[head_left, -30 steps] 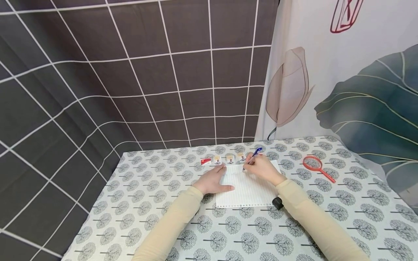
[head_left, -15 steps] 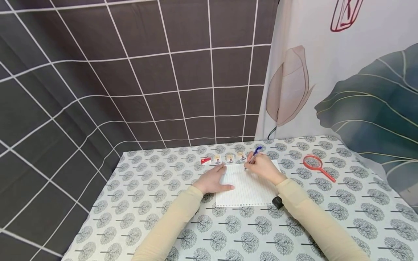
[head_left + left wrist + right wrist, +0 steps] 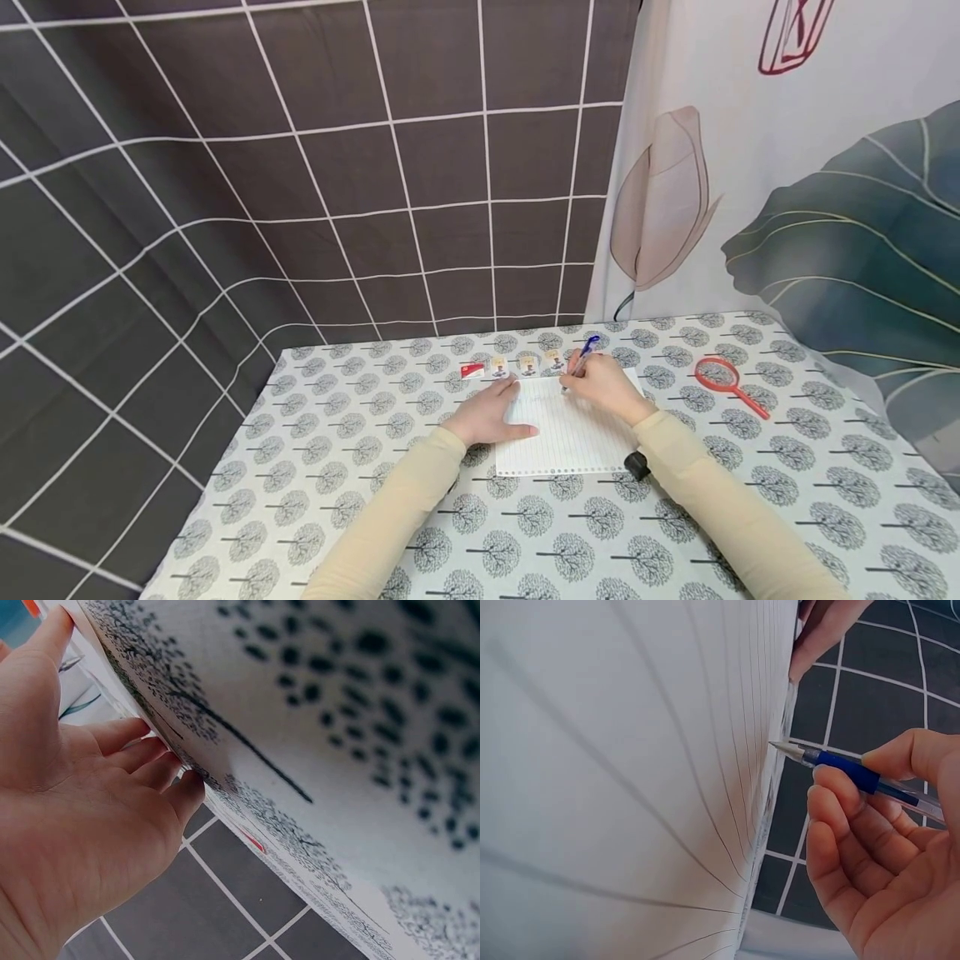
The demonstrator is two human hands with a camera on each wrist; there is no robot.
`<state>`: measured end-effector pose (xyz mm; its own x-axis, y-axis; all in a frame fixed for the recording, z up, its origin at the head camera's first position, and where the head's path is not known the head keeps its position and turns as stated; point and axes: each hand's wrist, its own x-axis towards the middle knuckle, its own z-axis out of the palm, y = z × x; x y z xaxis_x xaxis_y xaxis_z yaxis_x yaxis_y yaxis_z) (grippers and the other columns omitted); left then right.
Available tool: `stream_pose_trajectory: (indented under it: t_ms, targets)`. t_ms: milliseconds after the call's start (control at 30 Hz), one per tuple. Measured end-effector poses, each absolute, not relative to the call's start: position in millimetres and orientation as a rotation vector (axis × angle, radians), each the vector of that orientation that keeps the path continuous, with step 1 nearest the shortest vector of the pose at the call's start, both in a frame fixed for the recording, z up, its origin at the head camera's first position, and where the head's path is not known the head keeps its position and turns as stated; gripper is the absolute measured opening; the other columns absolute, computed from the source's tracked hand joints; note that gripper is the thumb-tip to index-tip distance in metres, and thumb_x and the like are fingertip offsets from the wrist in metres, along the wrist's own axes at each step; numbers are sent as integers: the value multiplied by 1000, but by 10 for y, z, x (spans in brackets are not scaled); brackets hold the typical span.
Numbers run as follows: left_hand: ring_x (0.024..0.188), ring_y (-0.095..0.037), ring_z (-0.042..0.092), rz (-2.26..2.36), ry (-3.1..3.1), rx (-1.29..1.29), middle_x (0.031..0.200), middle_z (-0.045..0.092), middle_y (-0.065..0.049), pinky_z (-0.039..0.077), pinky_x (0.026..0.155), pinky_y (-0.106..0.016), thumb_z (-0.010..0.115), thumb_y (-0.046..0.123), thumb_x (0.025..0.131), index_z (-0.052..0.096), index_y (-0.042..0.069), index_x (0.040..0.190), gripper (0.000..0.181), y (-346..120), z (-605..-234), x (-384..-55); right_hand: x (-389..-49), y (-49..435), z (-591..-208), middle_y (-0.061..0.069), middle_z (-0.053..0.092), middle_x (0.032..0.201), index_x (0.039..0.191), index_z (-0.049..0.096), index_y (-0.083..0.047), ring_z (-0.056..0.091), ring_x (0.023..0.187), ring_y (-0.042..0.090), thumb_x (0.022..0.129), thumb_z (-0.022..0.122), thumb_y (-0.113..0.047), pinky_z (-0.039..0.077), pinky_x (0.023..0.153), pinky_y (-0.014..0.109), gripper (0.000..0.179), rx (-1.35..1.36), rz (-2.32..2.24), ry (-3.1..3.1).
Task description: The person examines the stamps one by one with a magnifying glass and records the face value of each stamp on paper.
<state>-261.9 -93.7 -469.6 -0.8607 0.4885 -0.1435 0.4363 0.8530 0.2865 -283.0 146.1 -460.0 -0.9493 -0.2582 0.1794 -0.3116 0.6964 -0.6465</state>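
A sheet of lined paper with punched holes along its near edge lies on the table. My right hand pinches a blue pen over the upper part of the sheet. In the right wrist view the pen's blue grip sits between thumb and fingers, its metal tip at the lined surface. My left hand rests on the paper's left edge, thumb spread from the fingers. The left wrist view shows that palm with fingers extended and nothing gripped.
Beyond the paper stand a red-and-white card and several small picture cards in a row. A red magnifying glass lies to the right. The tree-print cloth covers the table, with a dark tiled-pattern curtain behind.
The pen tip has shifted slightly right along the paper within my right hand's grip. My left hand stays in place.
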Motion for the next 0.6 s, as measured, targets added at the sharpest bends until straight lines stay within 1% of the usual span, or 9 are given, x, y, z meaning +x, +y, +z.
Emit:
stream_pose_trajectory:
  t_ms: [167, 467, 600]
  targets:
    - [152, -26, 23, 364, 2817, 717, 167, 21, -9, 25, 122, -41, 63, 68, 88, 30, 4, 158, 100, -943, -4698, -2624, -2836, 1451, -4605, -4, 54, 55, 88, 65, -7, 43, 48, 10, 88, 70, -19, 36, 45, 22, 13, 508, 1098, -2811]
    - [152, -26, 23, 346, 2822, 723, 167, 21, -9, 25, 122, -41, 62, 68, 88, 29, 4, 158, 101, -947, -4707, -2639, -2819, 1444, -4607, -5, 54, 55, 87, 64, -8, 42, 48, 10, 88, 69, -19, 36, 46, 23, 12, 558, 1119, -2782]
    - [152, -26, 22, 345, 2816, 723, 167, 20, -9, 25, 122, -40, 62, 69, 88, 29, 5, 158, 101, -943, -4718, -2642, -2807, 1447, -4594, -5, 55, 56, 86, 64, -9, 44, 49, 11, 89, 68, -20, 37, 46, 23, 12, 526, 1126, -2798]
